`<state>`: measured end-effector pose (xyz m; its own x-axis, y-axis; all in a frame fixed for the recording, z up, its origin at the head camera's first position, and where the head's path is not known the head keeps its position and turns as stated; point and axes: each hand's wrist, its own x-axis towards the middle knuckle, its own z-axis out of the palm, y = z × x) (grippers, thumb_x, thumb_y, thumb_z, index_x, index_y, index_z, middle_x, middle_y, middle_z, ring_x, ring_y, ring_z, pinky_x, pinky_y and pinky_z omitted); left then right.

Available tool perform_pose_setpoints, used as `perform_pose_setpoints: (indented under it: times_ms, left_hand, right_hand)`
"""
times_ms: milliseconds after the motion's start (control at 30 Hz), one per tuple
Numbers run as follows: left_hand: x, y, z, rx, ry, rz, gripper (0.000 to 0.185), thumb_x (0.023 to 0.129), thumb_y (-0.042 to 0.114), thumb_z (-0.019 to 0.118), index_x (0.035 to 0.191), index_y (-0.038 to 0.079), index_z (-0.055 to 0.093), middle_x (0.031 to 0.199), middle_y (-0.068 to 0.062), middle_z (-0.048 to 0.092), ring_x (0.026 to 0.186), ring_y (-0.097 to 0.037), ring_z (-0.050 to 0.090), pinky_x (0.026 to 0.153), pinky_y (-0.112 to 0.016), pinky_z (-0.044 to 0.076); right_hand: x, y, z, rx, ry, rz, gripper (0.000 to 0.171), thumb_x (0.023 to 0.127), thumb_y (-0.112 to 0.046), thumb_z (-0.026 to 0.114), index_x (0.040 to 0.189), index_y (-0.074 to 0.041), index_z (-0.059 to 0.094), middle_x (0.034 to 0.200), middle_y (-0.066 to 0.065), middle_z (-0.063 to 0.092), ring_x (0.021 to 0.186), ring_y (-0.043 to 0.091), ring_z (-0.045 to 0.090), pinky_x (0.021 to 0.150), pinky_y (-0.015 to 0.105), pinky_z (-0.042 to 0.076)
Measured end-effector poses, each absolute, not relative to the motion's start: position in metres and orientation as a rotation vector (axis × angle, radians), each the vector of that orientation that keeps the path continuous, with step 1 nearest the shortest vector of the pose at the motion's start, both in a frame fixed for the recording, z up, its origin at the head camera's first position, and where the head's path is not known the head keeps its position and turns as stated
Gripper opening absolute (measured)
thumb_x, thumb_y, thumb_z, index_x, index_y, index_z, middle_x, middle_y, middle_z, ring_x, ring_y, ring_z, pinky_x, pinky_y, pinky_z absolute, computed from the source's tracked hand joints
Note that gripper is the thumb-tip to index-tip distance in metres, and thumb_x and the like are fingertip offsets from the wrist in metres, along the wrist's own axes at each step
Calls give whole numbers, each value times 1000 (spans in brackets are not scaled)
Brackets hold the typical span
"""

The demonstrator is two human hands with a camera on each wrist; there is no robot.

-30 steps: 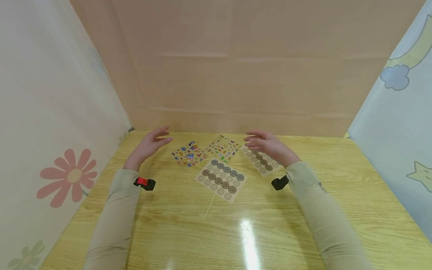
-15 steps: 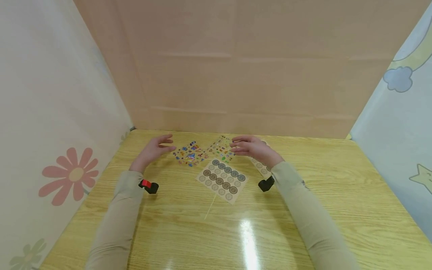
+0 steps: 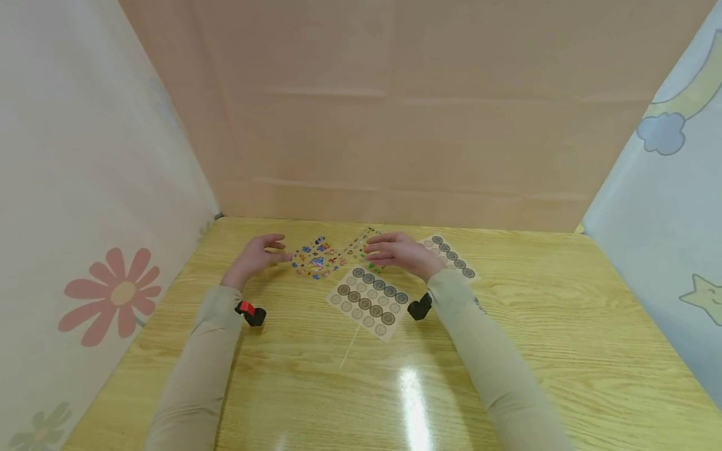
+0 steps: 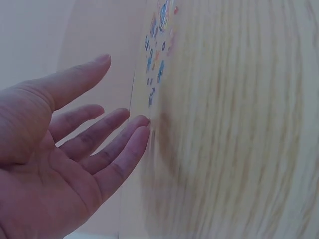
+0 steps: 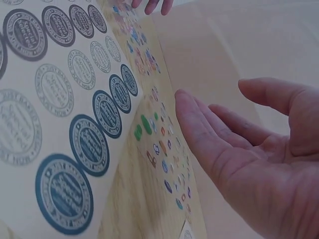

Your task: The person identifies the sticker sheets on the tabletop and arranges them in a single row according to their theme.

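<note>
My left hand is just left of a clear sheet of blue and pink stickers, its fingers relaxed and nothing in its grasp. In the left wrist view the thumb stands apart from the spread fingers. My right hand is over a second clear sheet of small colourful stickers and covers part of it. Its palm shows bare in the right wrist view, with loosely extended fingers. Nearer the body lies a beige sheet of round label stickers, printed in dark and pale rows.
Another sheet of round labels lies behind the right wrist, partly hidden by the hand. All sheets rest on a wood-grain table. A tan backdrop rises at the far edge, with patterned curtains at both sides.
My right hand has moved left, off the far label sheet and over the small-sticker sheet, uncovering the far sheet's dark labels. My left hand has shifted slightly toward the body. The sheets stay in place.
</note>
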<state>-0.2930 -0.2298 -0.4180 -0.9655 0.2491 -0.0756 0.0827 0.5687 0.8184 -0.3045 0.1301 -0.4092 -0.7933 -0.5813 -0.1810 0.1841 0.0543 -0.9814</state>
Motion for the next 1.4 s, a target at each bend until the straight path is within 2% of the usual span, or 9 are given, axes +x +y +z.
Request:
perform_pose_setpoints:
  times_ms: [267,500,867,1233,1400]
  left_hand:
    - [-296,-232,-423,231,2641,1348,66,90,16,68,144,-4,35,133,-28,48,117,-40,51,93,-48,49]
    - [-292,-233,-423,179,2660,1315,64,89,15,70,140,-6,40,130,-27,51,115,-39,51,91,-46,50]
    - [-291,-230,-427,139,2731,1310,59,85,11,74,134,-7,47,125,-27,54,113,-39,52,95,-49,45]
    - [-291,-224,-434,98,2766,1324,56,82,10,77,129,-7,52,120,-25,57,107,-38,56,93,-46,48]
    - [-290,-222,-433,82,2788,1317,56,82,11,77,129,-8,53,118,-25,58,105,-37,57,91,-47,49]
  right_hand:
    - [-304,115,-410,-346,1750,-1849,44,101,-3,45,140,14,33,138,32,41,126,45,42,107,53,33]
    - [-305,100,-413,-321,1702,-1867,42,101,-4,46,137,16,37,135,34,44,125,44,44,106,50,37]
    - [-311,87,-417,-288,1667,-1859,40,100,1,44,135,19,36,132,37,44,124,46,44,103,47,41]
    - [-310,84,-417,-189,1681,-1769,44,103,-10,42,140,13,33,132,32,48,119,42,51,98,46,46]
    - [-311,83,-416,-127,1668,-1755,42,103,-11,41,138,12,38,130,32,50,116,42,54,97,47,47]
